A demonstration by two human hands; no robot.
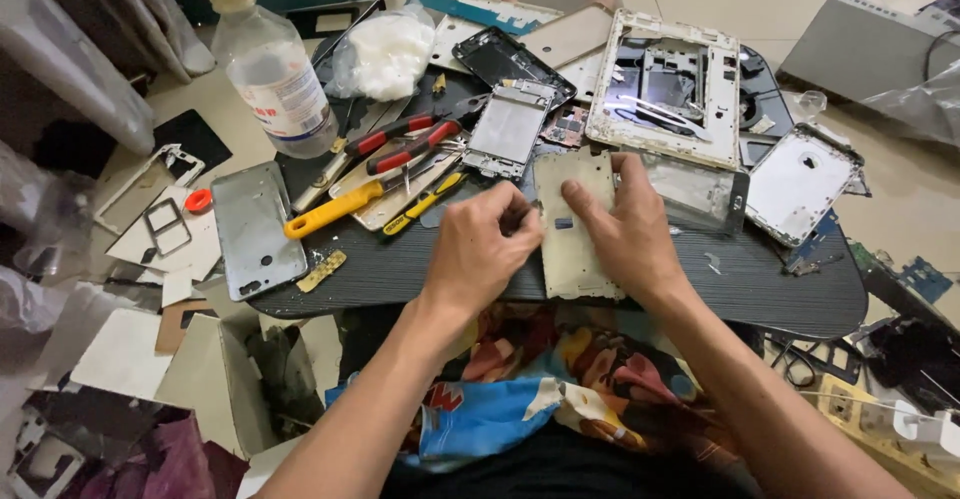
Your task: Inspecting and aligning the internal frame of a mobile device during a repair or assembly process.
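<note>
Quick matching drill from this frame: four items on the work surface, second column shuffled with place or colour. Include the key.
Items
1. clear plastic bottle
2. screwdriver
3. phone frame panel
4. pliers

Descriptions
A. red handles, near the middle of the tray
B. yellow handle, lying left of the left hand
C. standing upright at the far left corner
D. beige, pressed flat under the right hand

Pairs: 1-C, 2-B, 3-D, 4-A

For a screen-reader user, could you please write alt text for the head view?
Two bare hands work on a beige phone frame on a dark table: right hand pressing it, left hand pinching at its edge. Phone parts, red-handled pliers and a clear bottle lie around.
</note>
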